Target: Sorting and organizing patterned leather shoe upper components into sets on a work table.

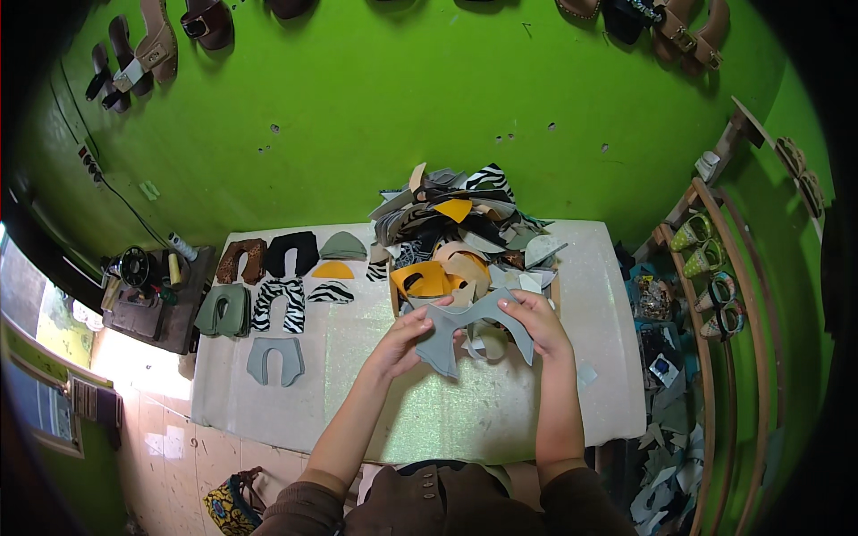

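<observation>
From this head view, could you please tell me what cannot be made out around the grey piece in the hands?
- Box: almost wholly buried under the heap of cut pieces.
- Grey cut piece: ends covered by left hand and right hand.
- Shoes on the wall: cut off by the top edge.

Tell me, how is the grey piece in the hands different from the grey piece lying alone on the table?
The held grey piece is up off the table, gripped by the left hand and right hand; the lone grey piece lies flat on the table, untouched. The held one looks wider, with arms spread apart; the lone one looks smaller, with its arms close together. Both are grey cut-outs with a notch in the middle.
</observation>
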Motion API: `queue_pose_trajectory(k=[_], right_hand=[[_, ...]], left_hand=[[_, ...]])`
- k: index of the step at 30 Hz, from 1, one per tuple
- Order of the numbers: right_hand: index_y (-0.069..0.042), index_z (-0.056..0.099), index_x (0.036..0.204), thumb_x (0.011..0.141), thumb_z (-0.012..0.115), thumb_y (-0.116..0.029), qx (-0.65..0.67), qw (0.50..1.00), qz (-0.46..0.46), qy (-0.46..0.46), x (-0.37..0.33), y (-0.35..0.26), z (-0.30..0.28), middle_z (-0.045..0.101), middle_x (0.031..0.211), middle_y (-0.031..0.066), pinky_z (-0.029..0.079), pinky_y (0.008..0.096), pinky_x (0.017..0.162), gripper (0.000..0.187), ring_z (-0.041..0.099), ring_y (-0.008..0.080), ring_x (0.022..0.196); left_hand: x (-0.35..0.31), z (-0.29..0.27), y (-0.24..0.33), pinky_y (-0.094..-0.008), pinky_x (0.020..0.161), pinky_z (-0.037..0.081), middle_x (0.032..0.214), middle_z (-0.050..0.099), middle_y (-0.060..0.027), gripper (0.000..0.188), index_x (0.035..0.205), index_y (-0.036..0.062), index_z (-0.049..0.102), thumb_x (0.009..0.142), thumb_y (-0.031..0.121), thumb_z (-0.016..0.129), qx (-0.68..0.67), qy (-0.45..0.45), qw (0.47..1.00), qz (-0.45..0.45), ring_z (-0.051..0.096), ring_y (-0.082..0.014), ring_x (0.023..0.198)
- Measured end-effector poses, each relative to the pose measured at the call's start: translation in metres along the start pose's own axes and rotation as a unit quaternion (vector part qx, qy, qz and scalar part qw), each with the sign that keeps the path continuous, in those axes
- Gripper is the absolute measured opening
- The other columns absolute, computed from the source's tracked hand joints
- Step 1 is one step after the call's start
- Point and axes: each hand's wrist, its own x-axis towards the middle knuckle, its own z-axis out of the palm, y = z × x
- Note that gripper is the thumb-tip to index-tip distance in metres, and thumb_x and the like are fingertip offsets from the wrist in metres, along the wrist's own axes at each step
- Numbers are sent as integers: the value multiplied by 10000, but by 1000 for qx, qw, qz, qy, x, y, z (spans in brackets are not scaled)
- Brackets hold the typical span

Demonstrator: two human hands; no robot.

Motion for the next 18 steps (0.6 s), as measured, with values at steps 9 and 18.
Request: queue_pose_trajectory(k=[9, 18], right_hand=[[-23, 539, 1077, 786, 619, -179, -402, 912, 4, -79, -1, 22, -6, 523, 797, -3, 418, 229, 711, 340, 480, 96, 746], [-53, 447, 1202, 768, 647, -146, -329, 911, -168, -183, -5, 15, 20, 499, 1173, 71, 400, 255, 837, 487, 466, 121, 1057]], left_hand=[[-5, 4, 8, -245, 775, 465, 958, 591, -76, 386, 1177, -15, 460, 815, 70, 564, 144, 65, 987, 5, 581, -119, 807], [-8, 20, 13, -209, 732, 443, 912, 601, -29, 318, 1105, -8, 526, 816, 110, 585, 364, 37, 930, -26, 562, -79, 784]])
